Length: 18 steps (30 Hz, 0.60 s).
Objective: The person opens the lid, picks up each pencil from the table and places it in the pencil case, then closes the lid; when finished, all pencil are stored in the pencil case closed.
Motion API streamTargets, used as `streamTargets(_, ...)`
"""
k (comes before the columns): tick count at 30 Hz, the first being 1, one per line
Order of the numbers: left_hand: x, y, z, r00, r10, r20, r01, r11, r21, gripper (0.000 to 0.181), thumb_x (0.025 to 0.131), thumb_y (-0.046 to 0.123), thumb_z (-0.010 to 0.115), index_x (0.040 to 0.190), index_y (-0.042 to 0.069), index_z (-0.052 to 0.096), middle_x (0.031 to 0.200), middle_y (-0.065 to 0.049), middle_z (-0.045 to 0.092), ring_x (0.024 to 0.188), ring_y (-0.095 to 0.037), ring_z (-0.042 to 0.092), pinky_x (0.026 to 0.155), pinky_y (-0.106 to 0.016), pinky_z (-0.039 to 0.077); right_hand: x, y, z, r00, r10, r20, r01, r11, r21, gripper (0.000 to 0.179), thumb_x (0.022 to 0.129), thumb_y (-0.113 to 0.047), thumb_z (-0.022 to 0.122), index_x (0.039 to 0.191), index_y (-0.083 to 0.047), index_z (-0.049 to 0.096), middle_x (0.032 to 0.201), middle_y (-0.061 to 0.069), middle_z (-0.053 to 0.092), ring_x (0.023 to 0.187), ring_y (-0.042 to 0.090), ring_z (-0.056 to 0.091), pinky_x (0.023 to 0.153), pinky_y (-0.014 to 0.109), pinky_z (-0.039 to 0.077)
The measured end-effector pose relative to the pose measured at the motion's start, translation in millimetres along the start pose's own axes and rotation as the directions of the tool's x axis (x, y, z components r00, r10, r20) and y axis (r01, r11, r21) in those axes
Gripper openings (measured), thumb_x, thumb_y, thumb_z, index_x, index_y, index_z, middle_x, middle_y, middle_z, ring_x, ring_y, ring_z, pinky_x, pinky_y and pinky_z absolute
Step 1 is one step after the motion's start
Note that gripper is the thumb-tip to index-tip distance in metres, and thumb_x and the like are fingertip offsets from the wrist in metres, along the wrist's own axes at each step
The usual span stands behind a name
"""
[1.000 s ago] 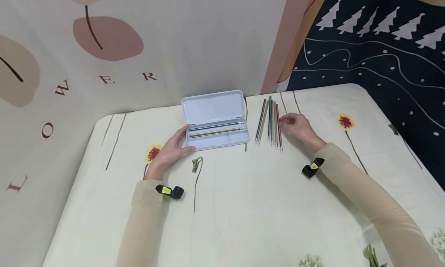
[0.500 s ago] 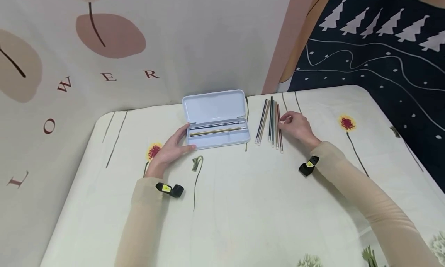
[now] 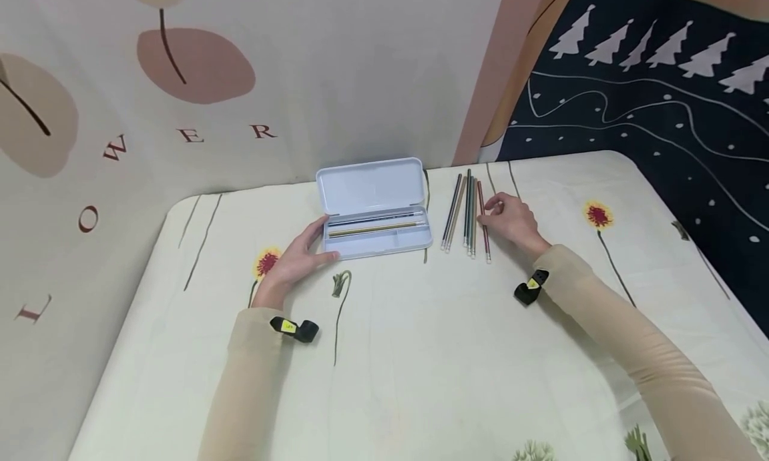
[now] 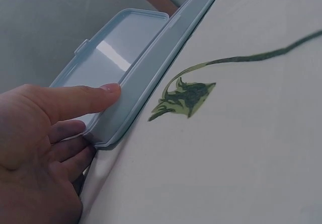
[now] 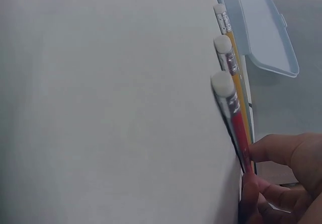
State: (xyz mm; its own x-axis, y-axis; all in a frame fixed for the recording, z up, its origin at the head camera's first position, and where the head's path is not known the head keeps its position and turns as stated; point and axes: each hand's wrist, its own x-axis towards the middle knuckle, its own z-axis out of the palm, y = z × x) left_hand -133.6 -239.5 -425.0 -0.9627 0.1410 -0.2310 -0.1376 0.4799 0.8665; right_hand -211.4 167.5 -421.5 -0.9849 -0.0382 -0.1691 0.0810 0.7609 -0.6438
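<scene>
A pale blue pencil case (image 3: 366,246) lies with its lid (image 3: 371,186) raised, and several pencils (image 3: 376,229) lie lengthwise inside. My left hand (image 3: 293,261) holds the case's left end. In the left wrist view, the thumb presses the front wall (image 4: 146,78) while the other fingers bend around the end. To the right of the case, my right hand (image 3: 513,222) pinches a red pencil (image 3: 485,239) between thumb and fingers. That pencil's white eraser (image 5: 223,84) points toward the front of the table. A group of loose pencils (image 3: 468,211) lies just left of it.
A white cloth (image 3: 408,354) with printed flowers covers the table. Behind the case rises a pale printed wall hanging (image 3: 372,81). A dark cloth with white trees (image 3: 631,107) borders the right side. Two more pencils (image 3: 452,214) lie nearest the case.
The right hand has taken hold of the red pencil, and a gap has opened between it and the pencils on its left. The left hand stays on the case.
</scene>
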Motion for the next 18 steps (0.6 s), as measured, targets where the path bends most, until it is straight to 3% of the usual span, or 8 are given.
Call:
streamTargets(8, -1.8, 0.7, 0.4, 1.000, -0.017, 0.006, 0.017, 1.000, 0.001, 0.087, 0.085, 0.012, 0.071, 0.155, 0.016, 0.021, 0.159, -0.011, 0.019, 0.146, -0.026, 0.008, 0.116, -0.048, 0.002, 2.0, 5.2, -6.0, 1.000, 0.021, -0.001, -0.021, 0.998, 0.060, 0.030, 0.088, -0.012, 0.062, 0.115, 0.002, 0.062, 0.102, 0.019, 0.065, 0.088, 0.029, 0.059, 0.074, 0.035, 0.044)
streamTargets(18, -2.0, -0.8, 0.1, 1.000, -0.006, 0.002, 0.006, 1.000, 0.007, 0.086, 0.085, 0.011, 0.071, 0.155, 0.016, 0.021, 0.158, -0.010, 0.020, 0.146, -0.025, 0.009, 0.116, -0.047, 0.003, 8.0, 13.0, -14.5, 0.999, 0.047, 0.009, -0.048, 0.988, 0.147, 0.032, 0.090, -0.009, 0.060, 0.120, 0.002, 0.063, 0.112, 0.021, 0.061, 0.097, 0.030, 0.055, 0.074, 0.033, 0.046)
